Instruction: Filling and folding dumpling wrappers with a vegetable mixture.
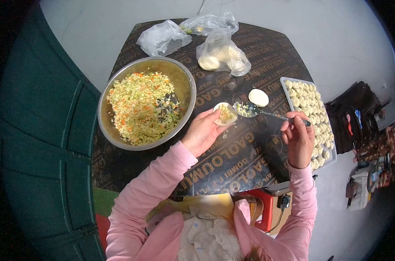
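My left hand (204, 130) holds a round dough wrapper (230, 119) at its left edge, over the middle of the table. Some chopped vegetable filling (224, 112) lies on that wrapper. In my right hand (298, 137) is the handle of a metal spoon (254, 110), its bowl carrying more filling right beside the wrapper. A short stack of round wrappers (258, 97) rests on the table just beyond the spoon. To the left stands a large steel bowl (191, 98) holding a heap of chopped filling (142, 101) with orange and green bits.
Along the right table edge lies a white plastic tray (287, 94) of pleated buns (310, 111) in rows. Clear plastic bags (165, 37) sit at the far edge; one bag (223, 55) contains more round wrappers. A red stool (266, 208) is below the near edge. A green door (47, 130) borders the left.
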The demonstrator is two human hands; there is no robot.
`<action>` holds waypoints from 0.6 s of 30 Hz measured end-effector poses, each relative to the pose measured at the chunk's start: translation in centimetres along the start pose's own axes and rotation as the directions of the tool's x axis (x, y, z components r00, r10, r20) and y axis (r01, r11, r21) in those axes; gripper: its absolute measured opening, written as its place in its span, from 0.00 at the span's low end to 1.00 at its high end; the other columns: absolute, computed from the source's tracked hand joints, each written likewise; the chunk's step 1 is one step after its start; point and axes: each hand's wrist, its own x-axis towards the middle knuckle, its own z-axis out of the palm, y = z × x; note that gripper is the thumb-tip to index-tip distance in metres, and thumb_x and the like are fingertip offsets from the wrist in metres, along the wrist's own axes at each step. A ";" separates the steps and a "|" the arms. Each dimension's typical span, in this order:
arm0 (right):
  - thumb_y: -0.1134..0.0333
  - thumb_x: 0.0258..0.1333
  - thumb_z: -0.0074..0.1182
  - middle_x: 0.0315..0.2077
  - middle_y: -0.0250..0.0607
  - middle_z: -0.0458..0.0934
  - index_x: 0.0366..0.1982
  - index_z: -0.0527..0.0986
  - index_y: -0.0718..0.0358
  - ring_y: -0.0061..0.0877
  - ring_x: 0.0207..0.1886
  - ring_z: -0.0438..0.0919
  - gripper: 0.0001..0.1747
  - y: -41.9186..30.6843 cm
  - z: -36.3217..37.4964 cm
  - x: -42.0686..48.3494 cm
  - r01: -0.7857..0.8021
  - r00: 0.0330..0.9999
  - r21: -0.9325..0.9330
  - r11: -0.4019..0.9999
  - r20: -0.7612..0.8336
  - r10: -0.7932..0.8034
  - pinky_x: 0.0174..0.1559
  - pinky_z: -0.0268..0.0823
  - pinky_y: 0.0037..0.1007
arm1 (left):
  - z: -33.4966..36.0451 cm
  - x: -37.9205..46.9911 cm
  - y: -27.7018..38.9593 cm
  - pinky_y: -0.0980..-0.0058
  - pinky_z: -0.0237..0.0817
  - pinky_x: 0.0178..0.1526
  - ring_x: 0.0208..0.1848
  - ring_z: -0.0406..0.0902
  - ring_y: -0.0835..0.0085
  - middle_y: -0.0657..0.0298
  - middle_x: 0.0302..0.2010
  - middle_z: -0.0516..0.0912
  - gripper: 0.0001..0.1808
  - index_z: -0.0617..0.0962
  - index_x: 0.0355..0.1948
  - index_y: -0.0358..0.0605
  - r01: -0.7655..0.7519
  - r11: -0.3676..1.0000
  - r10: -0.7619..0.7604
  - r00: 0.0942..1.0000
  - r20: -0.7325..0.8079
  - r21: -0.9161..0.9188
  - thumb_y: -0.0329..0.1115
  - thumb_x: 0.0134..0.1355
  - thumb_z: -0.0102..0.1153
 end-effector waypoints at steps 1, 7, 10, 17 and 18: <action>0.64 0.67 0.41 0.23 0.37 0.75 0.41 0.73 0.66 0.13 0.19 0.60 0.13 0.0 -0.1 -0.1 -0.003 1.000 -0.018 1.000 0.017 0.003 0.21 0.53 0.17 | -0.1 0.0 0.0 0.65 0.61 0.65 0.59 0.70 0.65 0.51 0.56 0.73 0.18 0.66 0.55 0.27 -0.004 1.000 0.004 1.000 0.013 -0.005 0.32 0.71 0.37; 0.64 0.67 0.41 0.22 0.36 0.75 0.39 0.73 0.65 0.12 0.18 0.60 0.13 -0.3 0.8 -0.6 -0.048 0.997 -0.060 0.997 0.050 0.051 0.21 0.54 0.17 | 0.3 -0.1 0.0 0.66 0.62 0.63 0.58 0.71 0.66 0.52 0.55 0.73 0.18 0.67 0.56 0.30 0.015 0.999 -0.015 1.000 0.012 0.029 0.32 0.71 0.38; 0.63 0.67 0.42 0.22 0.35 0.74 0.40 0.73 0.65 0.12 0.19 0.61 0.13 -0.2 0.8 -0.4 -0.025 0.997 -0.133 0.991 0.065 0.034 0.21 0.54 0.17 | 0.5 -0.2 0.0 0.69 0.64 0.61 0.56 0.73 0.69 0.54 0.54 0.74 0.17 0.68 0.55 0.32 0.003 0.999 -0.005 1.000 0.026 0.046 0.32 0.71 0.37; 0.63 0.65 0.44 0.22 0.35 0.74 0.39 0.74 0.66 0.12 0.18 0.60 0.13 -1.5 0.9 0.3 -0.023 0.997 -0.137 0.990 0.065 0.032 0.21 0.53 0.17 | 0.1 0.0 -0.1 0.69 0.63 0.62 0.56 0.72 0.68 0.54 0.54 0.74 0.17 0.68 0.55 0.31 -0.005 0.998 0.003 0.999 0.037 0.055 0.31 0.71 0.37; 0.62 0.65 0.45 0.22 0.35 0.74 0.39 0.74 0.66 0.12 0.18 0.61 0.14 -1.9 0.8 0.4 -0.022 0.997 -0.134 0.991 0.075 0.033 0.21 0.52 0.17 | 0.1 0.0 -0.2 0.69 0.63 0.62 0.56 0.72 0.68 0.54 0.54 0.74 0.17 0.68 0.55 0.31 -0.008 0.999 0.006 1.000 0.029 0.051 0.30 0.71 0.36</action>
